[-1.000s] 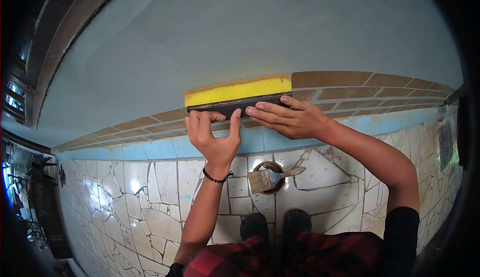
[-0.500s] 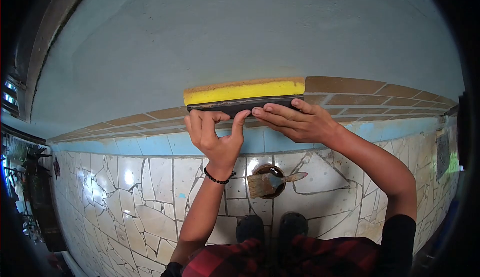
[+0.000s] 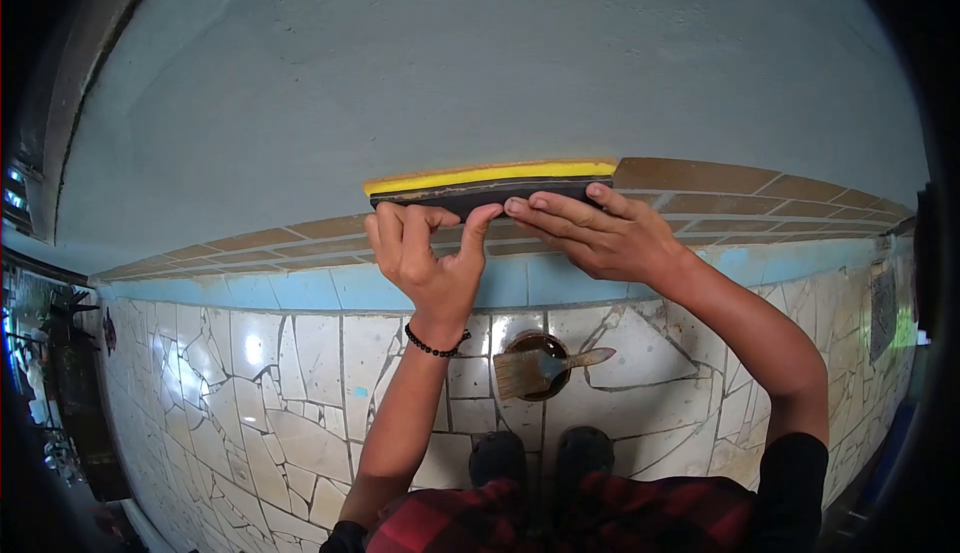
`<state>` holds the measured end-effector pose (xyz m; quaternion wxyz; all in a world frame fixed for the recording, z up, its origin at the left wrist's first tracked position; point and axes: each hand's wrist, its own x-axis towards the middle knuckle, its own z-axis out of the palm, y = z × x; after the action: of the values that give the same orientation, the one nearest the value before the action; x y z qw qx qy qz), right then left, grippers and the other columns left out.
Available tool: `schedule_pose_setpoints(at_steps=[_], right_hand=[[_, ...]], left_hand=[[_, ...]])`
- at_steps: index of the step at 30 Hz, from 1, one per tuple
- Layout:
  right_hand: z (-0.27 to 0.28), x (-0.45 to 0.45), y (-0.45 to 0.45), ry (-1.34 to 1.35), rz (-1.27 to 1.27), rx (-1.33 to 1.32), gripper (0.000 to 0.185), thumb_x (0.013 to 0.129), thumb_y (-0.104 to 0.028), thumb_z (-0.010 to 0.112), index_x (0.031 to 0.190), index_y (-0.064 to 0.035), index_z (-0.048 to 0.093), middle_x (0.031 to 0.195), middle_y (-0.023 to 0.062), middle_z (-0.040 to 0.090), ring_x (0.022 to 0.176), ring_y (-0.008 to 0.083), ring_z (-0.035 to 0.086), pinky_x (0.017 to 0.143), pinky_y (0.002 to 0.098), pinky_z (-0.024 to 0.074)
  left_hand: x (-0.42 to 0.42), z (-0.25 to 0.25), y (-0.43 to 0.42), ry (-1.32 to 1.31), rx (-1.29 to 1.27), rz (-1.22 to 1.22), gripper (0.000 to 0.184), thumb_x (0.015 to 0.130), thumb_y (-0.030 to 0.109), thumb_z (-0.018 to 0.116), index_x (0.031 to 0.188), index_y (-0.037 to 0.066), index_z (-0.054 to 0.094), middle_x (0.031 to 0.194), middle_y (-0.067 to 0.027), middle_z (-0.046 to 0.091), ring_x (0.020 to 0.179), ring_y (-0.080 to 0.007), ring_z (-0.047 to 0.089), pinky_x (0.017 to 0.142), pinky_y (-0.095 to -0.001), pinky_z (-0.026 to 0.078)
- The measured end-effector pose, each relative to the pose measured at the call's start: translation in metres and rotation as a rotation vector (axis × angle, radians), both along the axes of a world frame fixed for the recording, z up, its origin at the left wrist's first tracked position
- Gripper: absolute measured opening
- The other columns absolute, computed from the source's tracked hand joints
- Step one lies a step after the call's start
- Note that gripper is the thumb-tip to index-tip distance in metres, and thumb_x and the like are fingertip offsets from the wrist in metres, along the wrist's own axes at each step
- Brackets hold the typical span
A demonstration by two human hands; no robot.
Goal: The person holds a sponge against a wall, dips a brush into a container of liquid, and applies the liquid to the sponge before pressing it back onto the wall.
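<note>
A long yellow sponge pad with a black backing lies pressed against the grey wall, its sponge layer squeezed thin. My left hand bends its fingers over the left part of the backing, its thumb touching near the middle. On the right half, my right hand presses with its fingers stretched out flat along the backing. Brown brick shapes with pale lines run along the wall on both sides of the pad and below it.
Below the wall's blue band, a paintbrush rests across a round container of dark liquid. It stands on the cracked-tile floor, just ahead of my dark shoes. A wooden frame edges the wall at upper left.
The yellow sponge has become thinner as the pad moved closer to the wall under both hands. My hands have shifted slightly upward with it; the brush and container stay put.
</note>
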<state>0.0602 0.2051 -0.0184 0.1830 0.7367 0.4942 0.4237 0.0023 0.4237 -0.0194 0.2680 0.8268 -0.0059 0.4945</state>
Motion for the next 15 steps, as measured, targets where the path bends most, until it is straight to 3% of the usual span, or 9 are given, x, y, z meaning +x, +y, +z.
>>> schedule_pose_setpoints(at_steps=[8,11,15], right_hand=[[0.005,-0.012,-0.001,0.187,-0.015,-0.009,0.063,0.089,-0.023,0.06,0.15,-0.0249,0.044,0.16,-0.0104,0.034,0.149,0.0082,0.025,0.127,0.046,0.0064],[0.011,-0.02,-0.001,0.262,-0.003,0.004,0.055,0.097,-0.021,0.049,0.151,-0.0218,0.043,0.162,-0.009,0.03,0.15,0.0073,0.024,0.126,0.0413,0.014],[0.018,-0.037,0.002,0.346,-0.013,0.032,0.054,0.095,-0.017,0.051,0.149,-0.018,0.047,0.162,-0.0064,0.032,0.15,0.0093,0.025,0.127,0.0446,0.0109]], left_hand=[[-0.008,0.009,0.003,0.056,-0.001,-0.075,0.032,0.075,0.017,0.087,0.075,0.007,0.057,0.078,-0.0045,0.049,0.078,-0.023,0.046,0.066,-0.0359,0.037],[-0.015,0.011,0.007,0.071,-0.016,-0.134,0.026,0.076,0.011,0.083,0.077,0.006,0.058,0.08,-0.0057,0.053,0.08,-0.0234,0.048,0.068,-0.0354,0.039],[-0.019,0.01,0.012,0.049,-0.019,-0.165,0.024,0.074,0.009,0.084,0.079,0.005,0.061,0.081,-0.006,0.055,0.079,-0.0228,0.049,0.069,-0.0345,0.04]])
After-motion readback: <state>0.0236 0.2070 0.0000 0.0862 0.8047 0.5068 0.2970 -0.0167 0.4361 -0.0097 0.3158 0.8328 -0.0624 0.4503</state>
